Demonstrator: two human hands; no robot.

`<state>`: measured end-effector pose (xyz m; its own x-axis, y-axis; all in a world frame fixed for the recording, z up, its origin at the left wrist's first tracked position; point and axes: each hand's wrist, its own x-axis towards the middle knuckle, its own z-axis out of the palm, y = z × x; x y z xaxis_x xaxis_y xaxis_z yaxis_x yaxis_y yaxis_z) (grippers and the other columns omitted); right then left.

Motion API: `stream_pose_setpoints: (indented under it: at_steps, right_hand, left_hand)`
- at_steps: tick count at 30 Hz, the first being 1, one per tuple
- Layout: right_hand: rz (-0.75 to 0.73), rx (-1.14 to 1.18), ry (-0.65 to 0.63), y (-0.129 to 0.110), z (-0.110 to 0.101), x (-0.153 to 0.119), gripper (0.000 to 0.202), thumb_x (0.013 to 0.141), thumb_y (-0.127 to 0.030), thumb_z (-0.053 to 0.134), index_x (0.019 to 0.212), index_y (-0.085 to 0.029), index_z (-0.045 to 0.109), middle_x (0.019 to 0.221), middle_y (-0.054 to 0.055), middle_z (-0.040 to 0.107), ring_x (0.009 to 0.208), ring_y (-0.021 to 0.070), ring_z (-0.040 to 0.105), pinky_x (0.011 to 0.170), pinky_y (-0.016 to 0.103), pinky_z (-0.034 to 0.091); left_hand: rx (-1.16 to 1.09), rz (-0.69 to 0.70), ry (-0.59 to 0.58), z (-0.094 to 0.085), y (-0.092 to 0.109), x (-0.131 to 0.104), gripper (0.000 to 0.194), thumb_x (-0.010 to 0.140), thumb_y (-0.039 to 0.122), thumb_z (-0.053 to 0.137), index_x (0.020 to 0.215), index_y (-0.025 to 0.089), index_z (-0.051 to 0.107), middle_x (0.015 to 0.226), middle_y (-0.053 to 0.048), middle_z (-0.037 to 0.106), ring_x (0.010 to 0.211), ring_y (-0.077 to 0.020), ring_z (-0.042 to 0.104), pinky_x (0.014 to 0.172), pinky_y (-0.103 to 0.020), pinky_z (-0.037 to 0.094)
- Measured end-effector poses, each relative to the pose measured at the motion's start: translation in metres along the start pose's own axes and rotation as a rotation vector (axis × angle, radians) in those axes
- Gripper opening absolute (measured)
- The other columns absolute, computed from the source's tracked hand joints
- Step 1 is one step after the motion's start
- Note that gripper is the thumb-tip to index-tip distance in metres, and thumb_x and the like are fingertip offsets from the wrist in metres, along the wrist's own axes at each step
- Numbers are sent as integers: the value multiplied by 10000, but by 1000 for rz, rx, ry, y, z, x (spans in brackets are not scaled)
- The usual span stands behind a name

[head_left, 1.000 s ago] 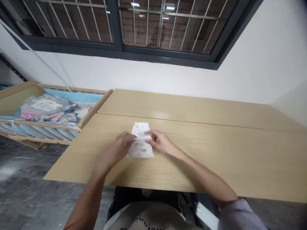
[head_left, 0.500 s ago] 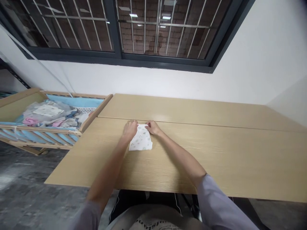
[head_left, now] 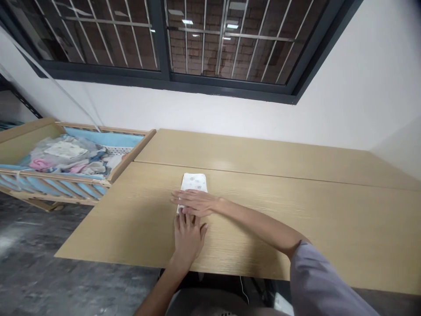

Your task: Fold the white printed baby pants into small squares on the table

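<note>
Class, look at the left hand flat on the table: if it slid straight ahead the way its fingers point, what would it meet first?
The left hand points away from the person. Its fingers already reach the right hand, which lies across the folded cloth, so it would probably meet that hand first, then the cloth beneath.

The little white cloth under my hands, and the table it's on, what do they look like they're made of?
The cloth looks like soft thin cotton, matte white with a small faint print; it lies folded flat under the right hand, with the left hand at its near edge. The table looks like laminate or veneer board: pale, even wood grain with a slight sheen.
</note>
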<state>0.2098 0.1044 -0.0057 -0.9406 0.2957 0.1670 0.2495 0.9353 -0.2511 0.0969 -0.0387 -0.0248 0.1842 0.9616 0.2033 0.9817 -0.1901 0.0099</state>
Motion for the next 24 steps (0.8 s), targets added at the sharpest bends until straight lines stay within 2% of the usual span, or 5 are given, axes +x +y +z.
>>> stream_pose_setpoints:
  at_steps: [5, 9, 15, 20, 24]
  right_hand:
    - [89, 32, -71, 23, 25, -3, 546, 1080, -434, 348, 1585, -228, 336, 1659, 79, 268, 1549, 221, 219, 1262, 453, 182]
    - [222, -11, -84, 60, 16, -1, 594, 1074, -468, 322, 1610, -217, 269, 1673, 65, 202, 1560, 231, 170, 1275, 474, 125]
    - [320, -56, -3, 105, -1, 2, 596, 1073, -460, 295, 1621, -232, 233, 1680, 41, 171, 1566, 194, 131, 1284, 435, 92]
    - [349, -75, -17, 112, 1, 4, 608, 1074, -467, 267, 1621, -202, 231, 1691, 57, 137, 1571, 201, 95, 1284, 433, 78]
    - [340, -73, 74, 94, -9, -2, 622, 1076, -470, 273, 1626, -189, 202, 1694, 86, 141, 1572, 218, 105, 1280, 459, 88]
  left_hand:
    - [-15, 12, -12, -2, -4, -1, 507, 956, 477, 554, 1370, 193, 631, 1478, -271, 517, 1381, -496, 454, 1089, -644, 381]
    - [12, 20, -29, -3, -4, 0, 588, 957, 472, 559, 1493, 235, 505, 1541, -294, 426, 1376, -526, 446, 1063, -680, 379]
    - [14, 11, -58, 0, -3, -1, 597, 965, 474, 543, 1518, 261, 465, 1557, -290, 405, 1399, -535, 410, 1040, -709, 382]
    - [-19, 1, -49, -1, -2, -1, 593, 958, 458, 566, 1509, 260, 478, 1562, -270, 412, 1402, -524, 411, 1051, -720, 371]
    - [-44, 29, -31, -4, -8, 2, 590, 946, 488, 575, 1477, 237, 523, 1534, -271, 450, 1375, -519, 447, 1028, -712, 397]
